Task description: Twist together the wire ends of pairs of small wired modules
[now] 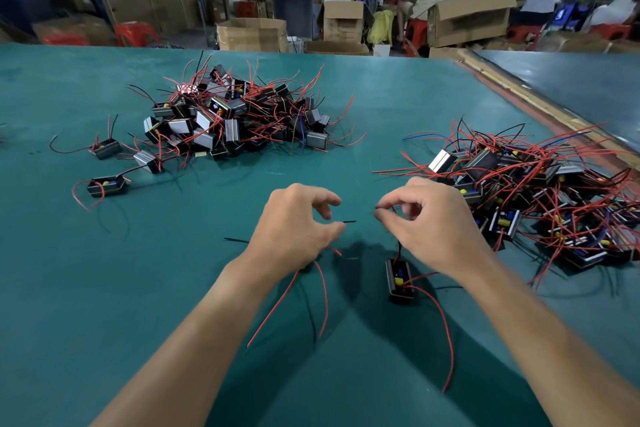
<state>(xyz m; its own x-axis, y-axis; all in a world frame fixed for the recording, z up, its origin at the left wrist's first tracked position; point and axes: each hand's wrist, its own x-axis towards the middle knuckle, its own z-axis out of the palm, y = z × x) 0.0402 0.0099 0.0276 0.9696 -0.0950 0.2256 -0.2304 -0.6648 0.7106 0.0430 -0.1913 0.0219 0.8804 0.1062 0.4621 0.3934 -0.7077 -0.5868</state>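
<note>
My left hand [298, 222] pinches a black wire end [348, 221] that sticks out to the right of its fingertips. Its module is mostly hidden under the hand; red wires [277, 305] trail down from it. My right hand [433, 222] pinches another black wire end [378, 207] between thumb and forefinger. That wire runs down to a small black module [400, 279] lying on the green table [173, 288], with a long red wire [446, 333] curling toward me. A small gap separates the two wire ends.
A large pile of modules with red wires [239, 114] lies at the centre back. A second pile [540, 194] spreads beside my right hand. Three loose modules [105, 185] lie at the left. Cardboard boxes and seated workers fill the room behind the table.
</note>
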